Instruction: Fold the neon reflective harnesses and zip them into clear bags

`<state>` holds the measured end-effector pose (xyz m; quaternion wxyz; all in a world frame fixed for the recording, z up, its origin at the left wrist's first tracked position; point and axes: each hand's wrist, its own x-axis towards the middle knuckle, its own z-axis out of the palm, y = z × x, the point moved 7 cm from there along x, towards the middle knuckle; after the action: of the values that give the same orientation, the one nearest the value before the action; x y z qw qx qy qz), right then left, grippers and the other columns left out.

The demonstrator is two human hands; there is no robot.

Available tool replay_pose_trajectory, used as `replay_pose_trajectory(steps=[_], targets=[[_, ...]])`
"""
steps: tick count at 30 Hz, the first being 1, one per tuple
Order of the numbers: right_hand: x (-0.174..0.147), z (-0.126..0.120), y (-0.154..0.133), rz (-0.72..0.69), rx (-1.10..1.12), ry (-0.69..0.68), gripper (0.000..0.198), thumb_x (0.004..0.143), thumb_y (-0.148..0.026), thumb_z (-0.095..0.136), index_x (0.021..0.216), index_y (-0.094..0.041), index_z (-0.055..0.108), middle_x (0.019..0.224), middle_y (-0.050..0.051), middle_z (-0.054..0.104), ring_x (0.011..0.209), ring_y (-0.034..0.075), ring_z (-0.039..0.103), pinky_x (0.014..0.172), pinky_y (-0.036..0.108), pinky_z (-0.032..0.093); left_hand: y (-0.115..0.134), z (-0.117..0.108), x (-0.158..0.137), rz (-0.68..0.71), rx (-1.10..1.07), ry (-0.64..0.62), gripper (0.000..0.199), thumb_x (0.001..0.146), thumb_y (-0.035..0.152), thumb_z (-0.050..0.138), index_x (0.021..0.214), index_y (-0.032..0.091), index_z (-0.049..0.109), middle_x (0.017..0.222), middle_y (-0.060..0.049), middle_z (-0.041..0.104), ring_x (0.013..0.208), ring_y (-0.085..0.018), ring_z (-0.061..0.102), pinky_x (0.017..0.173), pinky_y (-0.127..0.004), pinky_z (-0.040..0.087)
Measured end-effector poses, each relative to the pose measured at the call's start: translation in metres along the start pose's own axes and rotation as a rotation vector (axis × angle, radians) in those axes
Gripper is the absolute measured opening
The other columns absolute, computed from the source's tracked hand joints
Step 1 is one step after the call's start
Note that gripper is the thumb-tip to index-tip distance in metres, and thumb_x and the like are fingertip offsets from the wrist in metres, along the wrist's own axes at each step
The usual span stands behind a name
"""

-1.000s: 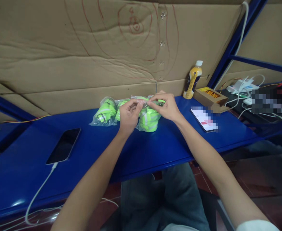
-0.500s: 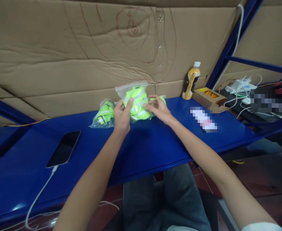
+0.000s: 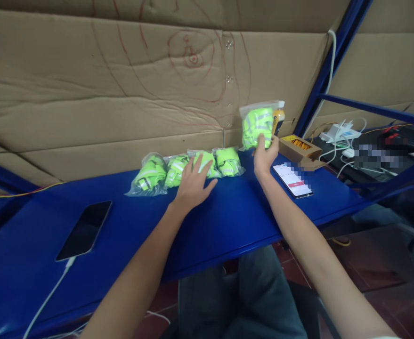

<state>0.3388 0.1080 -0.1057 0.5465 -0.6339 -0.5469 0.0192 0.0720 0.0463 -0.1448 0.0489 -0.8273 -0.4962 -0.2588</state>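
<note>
My right grip (image 3: 265, 154) pinches the held bag (image 3: 255, 126) low down, thumb on the near face, other fingers mostly hidden. The bag stands upright just above this grip, seemingly clear of the surface (image 3: 228, 216), partly in front of the bottle (image 3: 279, 117). My left grip (image 3: 191, 186) has its fingers spread over the third bag (image 3: 209, 165); can't tell if they touch it. Second bag (image 3: 174, 172) and leftmost bag (image 3: 149, 175) lie left of that grip, fourth bag (image 3: 228, 161) between my two grips. Phone (image 3: 294, 181) near my right grip on its right side, box (image 3: 300, 151) beyond it.

Handling, my guess: light, soft, squashy; clear film over folded neon-green cloth, nothing fragile showing. Film probably slick, so a fingertip pinch may slide. Best hold is across the stuffed body, thumb in front and fingers behind, roughly as now. The loose top flap would likely let the load sag and swing. Squeezing hard should only dent it.
</note>
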Motion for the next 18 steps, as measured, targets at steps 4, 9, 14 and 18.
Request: replay_pose_trajectory(steps=[4,9,14,18], targets=[[-0.008,0.003,0.027,0.261,-0.223,-0.065,0.054,0.108,-0.049,0.043,0.134,-0.012,0.072,0.125,0.025,0.076,0.122,0.039,0.072,0.102,0.048,0.057,0.008,0.016,-0.006,0.012,0.097,-0.099,0.074,0.105,0.045,0.061,0.169,0.013,0.044,0.182,-0.023,0.027,0.168,-0.052,0.023,0.135,-0.067,0.026],[-0.01,0.014,0.048,0.297,-0.319,-0.233,0.05,0.101,-0.051,0.054,0.109,-0.011,0.082,0.112,0.03,0.078,0.112,0.045,0.073,0.101,0.058,0.056,0.003,0.004,-0.004,-0.029,0.118,-0.01,0.072,0.107,0.054,0.056,0.169,0.018,0.047,0.181,-0.021,0.032,0.167,-0.054,0.022,0.133,-0.075,0.02],[-0.012,0.013,0.043,0.221,-0.349,-0.243,0.058,0.107,-0.048,0.045,0.144,-0.011,0.07,0.142,0.029,0.068,0.133,0.047,0.063,0.112,0.065,0.048,-0.013,-0.004,-0.004,-0.109,0.165,0.038,0.075,0.108,0.058,0.05,0.169,0.015,0.046,0.178,-0.024,0.035,0.167,-0.056,0.022,0.13,-0.078,0.019],[-0.018,0.015,0.023,0.052,-0.379,-0.211,0.07,0.108,-0.057,0.044,0.167,-0.019,0.049,0.165,0.027,0.05,0.15,0.048,0.048,0.118,0.067,0.041,-0.016,-0.001,-0.005,-0.126,0.176,0.007,0.076,0.108,0.056,0.049,0.171,0.015,0.043,0.175,-0.025,0.04,0.166,-0.055,0.026,0.131,-0.078,0.017]])
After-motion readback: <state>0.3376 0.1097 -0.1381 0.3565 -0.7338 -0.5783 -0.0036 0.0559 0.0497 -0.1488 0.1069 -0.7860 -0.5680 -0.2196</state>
